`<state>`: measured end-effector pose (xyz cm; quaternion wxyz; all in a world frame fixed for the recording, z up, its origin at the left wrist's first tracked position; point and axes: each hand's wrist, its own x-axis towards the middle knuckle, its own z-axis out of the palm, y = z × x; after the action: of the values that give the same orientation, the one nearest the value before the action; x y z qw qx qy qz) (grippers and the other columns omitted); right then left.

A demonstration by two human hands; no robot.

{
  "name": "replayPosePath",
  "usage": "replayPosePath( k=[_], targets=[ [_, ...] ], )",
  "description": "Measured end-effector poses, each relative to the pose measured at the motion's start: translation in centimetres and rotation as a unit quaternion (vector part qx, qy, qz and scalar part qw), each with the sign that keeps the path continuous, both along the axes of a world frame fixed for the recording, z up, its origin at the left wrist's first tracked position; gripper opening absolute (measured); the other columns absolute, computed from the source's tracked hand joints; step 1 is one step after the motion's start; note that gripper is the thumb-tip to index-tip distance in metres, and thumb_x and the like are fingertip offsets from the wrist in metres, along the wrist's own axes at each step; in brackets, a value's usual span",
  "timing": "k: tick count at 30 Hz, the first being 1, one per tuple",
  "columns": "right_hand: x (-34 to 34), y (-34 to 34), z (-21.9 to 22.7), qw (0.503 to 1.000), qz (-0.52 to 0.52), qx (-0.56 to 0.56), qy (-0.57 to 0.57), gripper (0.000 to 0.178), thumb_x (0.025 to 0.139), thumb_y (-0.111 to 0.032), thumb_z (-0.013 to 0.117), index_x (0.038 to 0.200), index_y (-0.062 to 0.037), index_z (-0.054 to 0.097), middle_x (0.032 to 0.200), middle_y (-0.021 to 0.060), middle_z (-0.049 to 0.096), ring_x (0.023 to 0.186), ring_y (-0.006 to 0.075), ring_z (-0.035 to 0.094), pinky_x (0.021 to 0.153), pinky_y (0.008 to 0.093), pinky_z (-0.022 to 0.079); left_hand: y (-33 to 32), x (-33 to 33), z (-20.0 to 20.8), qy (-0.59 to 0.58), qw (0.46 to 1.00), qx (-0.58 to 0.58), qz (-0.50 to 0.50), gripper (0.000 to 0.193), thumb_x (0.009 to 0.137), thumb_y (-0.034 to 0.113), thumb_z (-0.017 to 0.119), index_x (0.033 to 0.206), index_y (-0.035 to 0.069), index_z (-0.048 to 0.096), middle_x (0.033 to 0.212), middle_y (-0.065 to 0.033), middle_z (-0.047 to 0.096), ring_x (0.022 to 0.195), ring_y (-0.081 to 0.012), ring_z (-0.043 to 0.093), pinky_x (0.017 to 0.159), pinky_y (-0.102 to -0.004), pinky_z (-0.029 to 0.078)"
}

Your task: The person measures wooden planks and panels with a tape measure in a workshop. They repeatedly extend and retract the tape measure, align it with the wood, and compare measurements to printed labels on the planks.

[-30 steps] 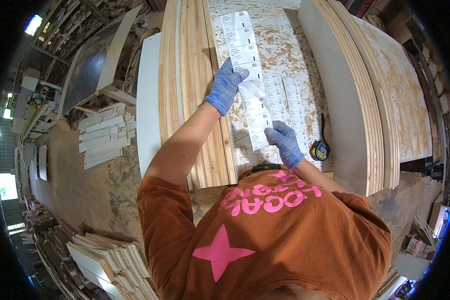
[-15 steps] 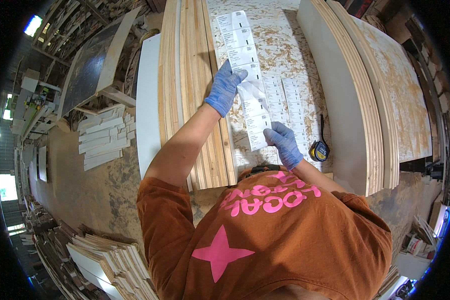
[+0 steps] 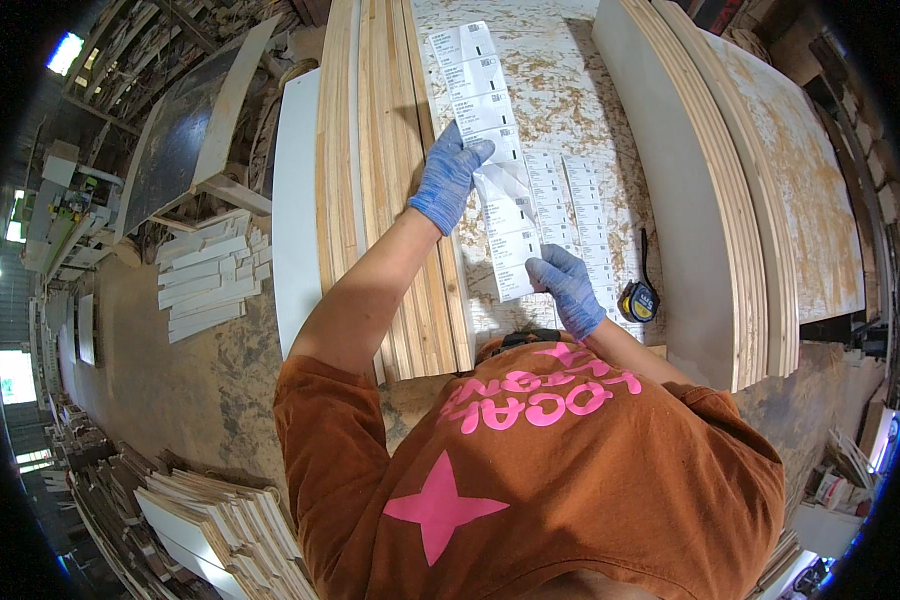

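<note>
Both my hands wear blue gloves and hold one long strip of white printed labels [image 3: 483, 78] above a scuffed white board [image 3: 580, 90]. My left hand [image 3: 448, 180] pinches the strip near its middle, thumb on top. Lower down, my right hand [image 3: 567, 288] grips its right edge close to the near end. The strip bends slightly between the two hands. Beneath it, to the right, more label strips [image 3: 585, 205] lie flat on the board. A black and yellow tape measure [image 3: 638, 300] rests right of my right hand.
Stacked wooden panels [image 3: 395, 200] stand along the left of the board, and thick white-faced panels [image 3: 685, 200] along the right. On the floor at left lies a pile of white strips [image 3: 210, 270]. More stacked boards [image 3: 225, 530] sit at the lower left.
Almost nothing differs. The near end of the label strip has shifted very slightly left; both hands keep their hold in the same places.
</note>
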<state>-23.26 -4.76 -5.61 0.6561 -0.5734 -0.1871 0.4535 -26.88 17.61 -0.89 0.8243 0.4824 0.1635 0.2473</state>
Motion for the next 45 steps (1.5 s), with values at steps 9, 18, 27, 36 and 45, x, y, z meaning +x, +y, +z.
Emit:
replayPosePath(
  k=[9, 18, 27, 36, 45],
  targets=[
    [0.0, 0.0, 0.1, 1.0, 0.004, -0.004, 0.002, 0.018, 0.086, -0.021, 0.062, 0.091, -0.0037, 0.061, 0.073, -0.0007, 0.057, 0.066, 0.0075, 0.052, 0.064, 0.0224, 0.044, 0.0, 0.0, 0.0, -0.001, 1.0, -0.003, 0.003, 0.046, 0.082, -0.007, 0.055, 0.127, 0.003, 0.048, 0.115, -0.006, 0.059, 0.102, -0.0173, 0.057, 0.089, -0.0269, 0.047],
    [0.1, -0.2, -0.3, 1.0, 0.01, -0.006, 0.001, 0.022, 0.086, -0.023, 0.062, 0.096, -0.0031, 0.062, 0.077, -0.0005, 0.058, 0.069, 0.0077, 0.053, 0.065, 0.023, 0.044, 0.1, 0.1, -0.1, 0.009, 1.0, 0.0, 0.002, 0.045, 0.082, -0.006, 0.055, 0.126, 0.004, 0.049, 0.113, -0.0056, 0.06, 0.1, -0.0172, 0.057, 0.087, -0.0267, 0.047],
    [0.8, -0.3, -2.4, 1.0, 0.005, -0.004, 0.024, 0.03, 0.089, -0.033, 0.057, 0.095, -0.0039, 0.063, 0.079, 0.0007, 0.059, 0.069, 0.0091, 0.053, 0.067, 0.0242, 0.045, -0.1, 0.1, 0.0, 0.014, 1.0, -0.008, 0.009, 0.043, 0.082, -0.006, 0.056, 0.124, 0.003, 0.051, 0.112, -0.0049, 0.06, 0.099, -0.0164, 0.058, 0.085, -0.0259, 0.047],
    [5.5, -2.6, -5.1, 0.977, -0.077, -0.023, -0.197, 0.032, 0.086, -0.024, 0.062, 0.109, -0.0018, 0.06, 0.1, 0.007, 0.063, 0.094, 0.0178, 0.058, 0.086, 0.029, 0.044, -0.2, 0.0, 0.2, 0.008, 1.0, -0.01, 0.009, 0.044, 0.083, -0.006, 0.054, 0.126, 0.004, 0.05, 0.114, -0.0055, 0.06, 0.102, -0.017, 0.056, 0.089, -0.0274, 0.046],
    [9.4, -10.7, -8.9, 0.7, -0.011, -0.452, -0.553, 0.059, 0.074, -0.039, 0.068, 0.126, -0.0179, 0.051, 0.131, 0.012, 0.046, 0.122, 0.0324, 0.04, 0.099, 0.0428, 0.037, -0.4, -0.3, 0.3, 0.005, 1.0, 0.0, 0.015, 0.043, 0.084, -0.005, 0.053, 0.126, 0.002, 0.049, 0.115, -0.007, 0.059, 0.102, -0.0179, 0.056, 0.088, -0.0274, 0.046]
  ],
)
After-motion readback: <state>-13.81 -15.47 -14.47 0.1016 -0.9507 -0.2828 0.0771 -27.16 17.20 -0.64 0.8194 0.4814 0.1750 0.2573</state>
